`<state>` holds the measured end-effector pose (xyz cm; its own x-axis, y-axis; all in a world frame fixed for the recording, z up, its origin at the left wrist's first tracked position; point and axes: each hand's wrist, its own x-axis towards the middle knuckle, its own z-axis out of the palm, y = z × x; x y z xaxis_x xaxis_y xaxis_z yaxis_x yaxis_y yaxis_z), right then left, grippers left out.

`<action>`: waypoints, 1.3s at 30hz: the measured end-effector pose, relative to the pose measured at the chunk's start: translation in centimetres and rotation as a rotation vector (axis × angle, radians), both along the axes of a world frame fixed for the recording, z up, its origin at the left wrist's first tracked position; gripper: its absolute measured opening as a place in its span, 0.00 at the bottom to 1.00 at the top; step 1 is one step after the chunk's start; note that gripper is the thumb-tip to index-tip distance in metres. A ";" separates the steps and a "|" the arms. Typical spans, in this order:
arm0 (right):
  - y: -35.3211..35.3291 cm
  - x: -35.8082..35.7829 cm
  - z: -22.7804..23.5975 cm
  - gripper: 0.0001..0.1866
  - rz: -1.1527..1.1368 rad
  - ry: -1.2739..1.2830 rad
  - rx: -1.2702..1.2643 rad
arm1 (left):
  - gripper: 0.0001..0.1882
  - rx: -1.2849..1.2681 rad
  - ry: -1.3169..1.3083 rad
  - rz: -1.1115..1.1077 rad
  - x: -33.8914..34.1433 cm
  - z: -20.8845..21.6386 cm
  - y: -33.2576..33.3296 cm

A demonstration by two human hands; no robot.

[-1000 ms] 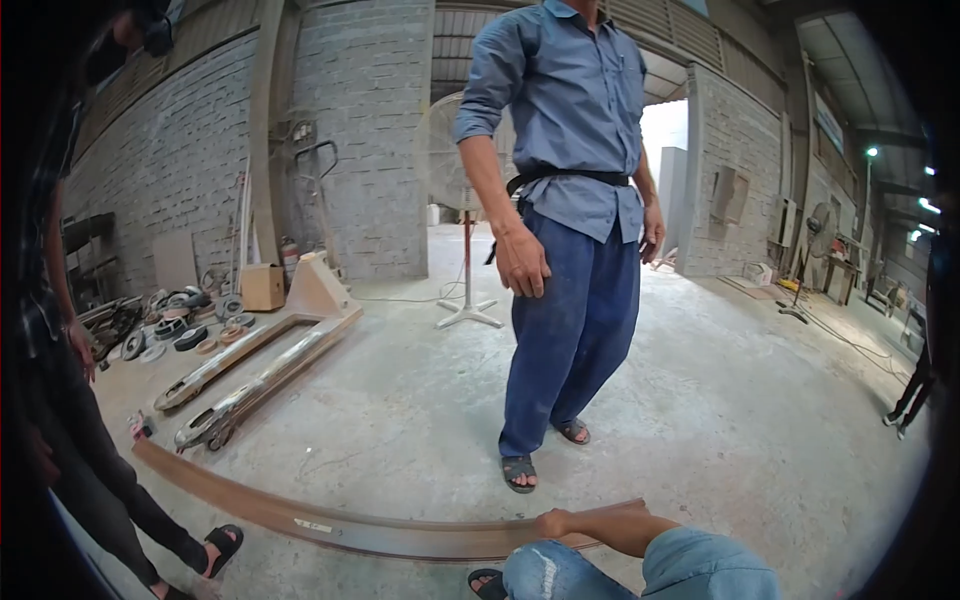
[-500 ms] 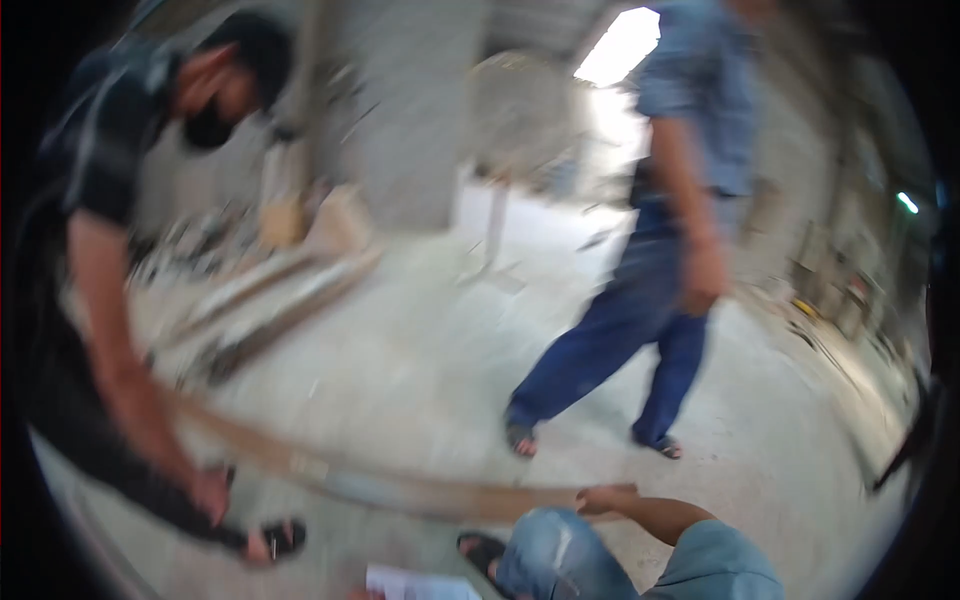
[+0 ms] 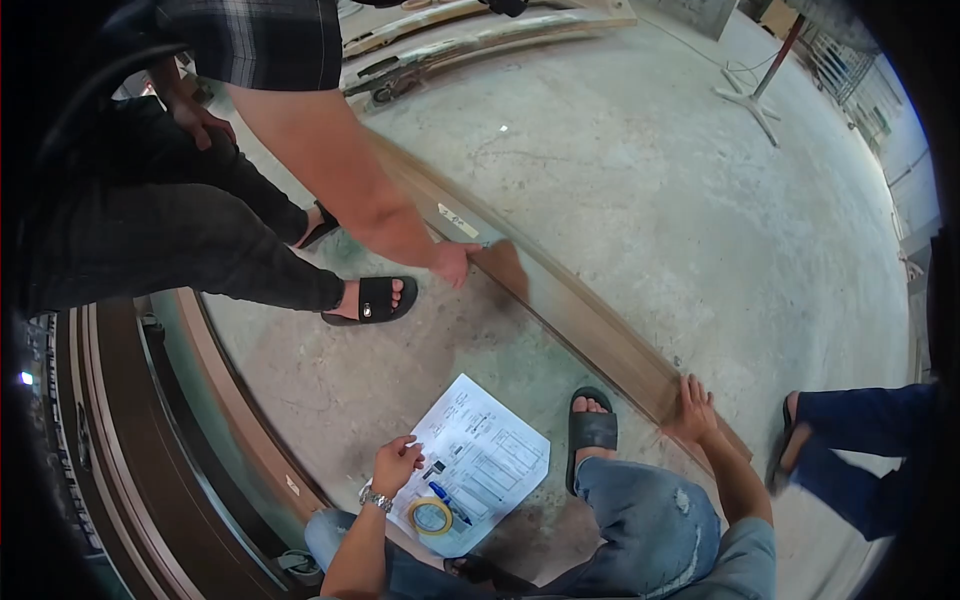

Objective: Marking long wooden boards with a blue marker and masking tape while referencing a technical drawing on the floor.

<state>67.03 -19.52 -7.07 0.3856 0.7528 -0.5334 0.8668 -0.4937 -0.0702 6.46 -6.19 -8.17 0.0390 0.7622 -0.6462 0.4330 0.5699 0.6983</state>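
My left hand (image 3: pixel 398 462), with a metal watch on its wrist, is at the left edge of a printed paper sheet (image 3: pixel 510 445). Its fingers are loosely bent and apart, with no held thing showing. On the sheet lie a blue marker (image 3: pixel 449 502), a yellow tape roll (image 3: pixel 415 515) and a small dark piece. My right hand (image 3: pixel 693 408) lies flat across the near end of a long brown board-like profile (image 3: pixel 590 320), fingers stretched out. A co-worker's hand (image 3: pixel 455 262) touches this profile farther along its left edge, near a white label (image 3: pixel 458 220).
The co-worker in dark trousers (image 3: pixel 200 240) stands at the left. Dark brown profiles (image 3: pixel 165 430) fill the lower left. Another person's blue trouser legs (image 3: pixel 860 445) are at the right. Wooden beams (image 3: pixel 490 45) lie behind, and a metal stand (image 3: pixel 765 95) is at the far right.
The view has tilted down, bringing the sheet and my left hand into sight. The co-worker's hand now touches the profile. My right hand stays at its near end. The blue-clad person appears farther right.
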 end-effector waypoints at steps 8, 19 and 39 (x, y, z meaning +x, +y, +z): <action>-2.1 -1.2 -1.2 0.72 0.008 -0.101 0.158 | 0.19 0.053 -0.026 -0.179 5.8 -0.7 1.5; -1.7 -1.9 -1.4 0.68 0.016 -0.136 0.209 | 0.21 0.053 0.048 -0.295 4.9 -1.2 1.4; -2.8 -0.5 -1.6 0.70 0.066 -0.118 0.100 | 0.22 0.071 0.129 -0.322 3.4 -2.9 1.0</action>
<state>66.50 -22.28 -8.67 0.3886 0.8259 -0.4085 0.9024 -0.4307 -0.0122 9.87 -5.21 -11.06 0.2060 0.7674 -0.6071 0.6697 0.3418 0.6593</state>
